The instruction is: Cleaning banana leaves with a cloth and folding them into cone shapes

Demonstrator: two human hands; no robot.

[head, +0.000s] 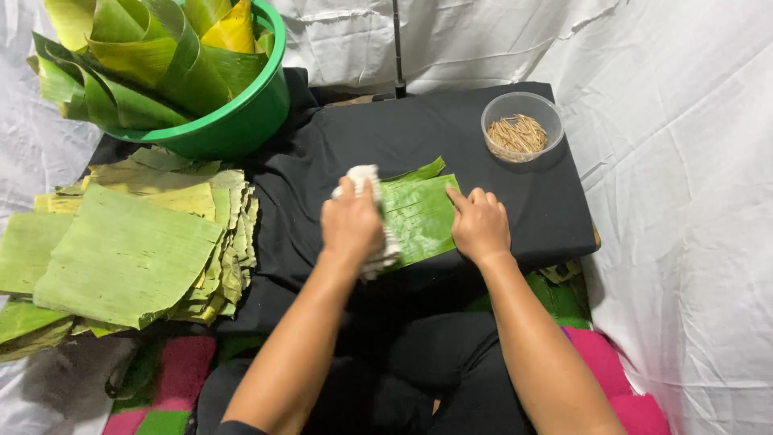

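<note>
A green banana leaf piece (420,213) lies flat on the black cloth-covered table (483,173). My left hand (351,224) is shut on a white cloth (364,179) and presses it on the leaf's left part. My right hand (478,224) rests palm down on the leaf's right edge, fingers together, holding it flat.
A thick stack of cut banana leaves (133,246) lies at the left. A green plastic basin (241,113) with rolled leaves stands at the back left. A clear bowl of thin wooden sticks (521,127) sits at the back right. White sheeting surrounds the table.
</note>
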